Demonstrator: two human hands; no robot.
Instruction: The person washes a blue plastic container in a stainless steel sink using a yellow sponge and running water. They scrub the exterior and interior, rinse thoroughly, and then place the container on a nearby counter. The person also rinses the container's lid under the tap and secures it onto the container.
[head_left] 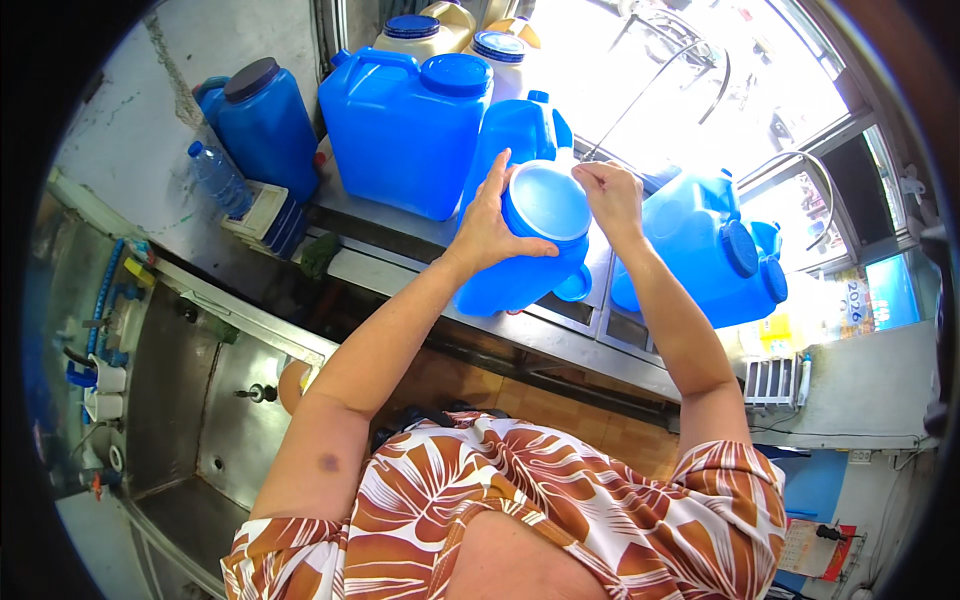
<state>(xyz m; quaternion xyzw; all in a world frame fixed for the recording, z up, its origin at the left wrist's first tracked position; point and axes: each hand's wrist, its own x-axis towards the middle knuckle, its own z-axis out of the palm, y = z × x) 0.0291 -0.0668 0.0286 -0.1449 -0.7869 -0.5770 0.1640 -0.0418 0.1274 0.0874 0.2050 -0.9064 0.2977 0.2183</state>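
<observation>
A blue plastic jug (500,283) stands in front of me on the metal counter, its wide round mouth toward me. Within the white rim shows a pale blue disc (550,203); whether this is an inner cover or the inside cannot be told. My left hand (487,228) grips the jug's neck, thumb on the near side and fingers on the far side. At the right of the rim, my right hand (612,195) is closed in a pinch. What its fingertips hold, if anything, is too small to make out. A round blue cap (574,284) shows low beside the jug.
More blue jugs stand left (375,130) and right (685,235) on the counter (390,275), with cream containers (415,40) behind. A clear bottle (220,180) rests on a stacked box at left. A steel sink (240,430) lies lower left; a bright window is ahead.
</observation>
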